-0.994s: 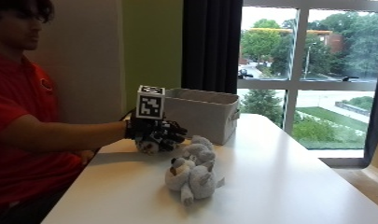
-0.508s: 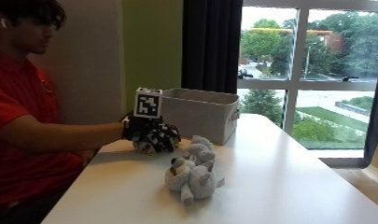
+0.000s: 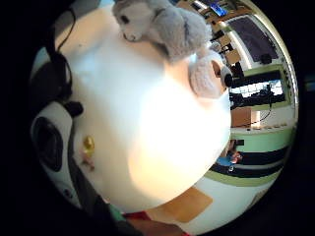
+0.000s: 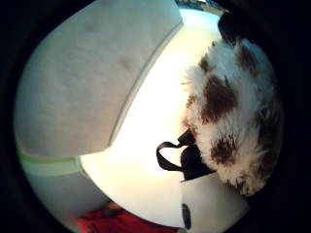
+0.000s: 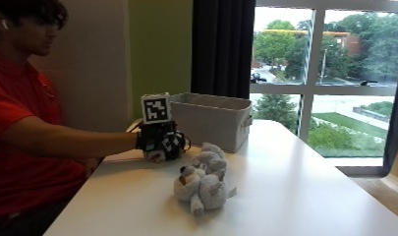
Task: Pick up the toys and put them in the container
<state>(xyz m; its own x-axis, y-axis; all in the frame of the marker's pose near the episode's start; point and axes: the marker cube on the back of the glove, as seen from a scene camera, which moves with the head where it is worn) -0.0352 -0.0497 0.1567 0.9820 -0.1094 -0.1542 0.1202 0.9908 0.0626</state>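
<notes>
My gloved right hand [image 5: 160,142] is just above the white table [image 5: 303,196], in front of the grey container [image 5: 212,120]. Its fingers curl round a brown-and-white plush toy [image 4: 233,121], which fills one side of the thumb side palm view; a bit of it shows under the hand [image 5: 155,156]. The container's wall [image 4: 92,73] is close beside the hand. Two grey plush toys lie on the table to the hand's right: one [image 5: 200,186] nearer the front, one [image 5: 210,156] by the container. The little finger side palm view shows them as well [image 3: 162,22], on the table [image 3: 147,128].
The container stands at the table's far left, near the wall. A dark curtain [image 5: 221,44] and a large window [image 5: 329,73] are behind the table. The table's right half is bare tabletop down to its front edge.
The hand has shifted a little toward the person and keeps its hold on the plush toy. The two grey toys have not moved.
</notes>
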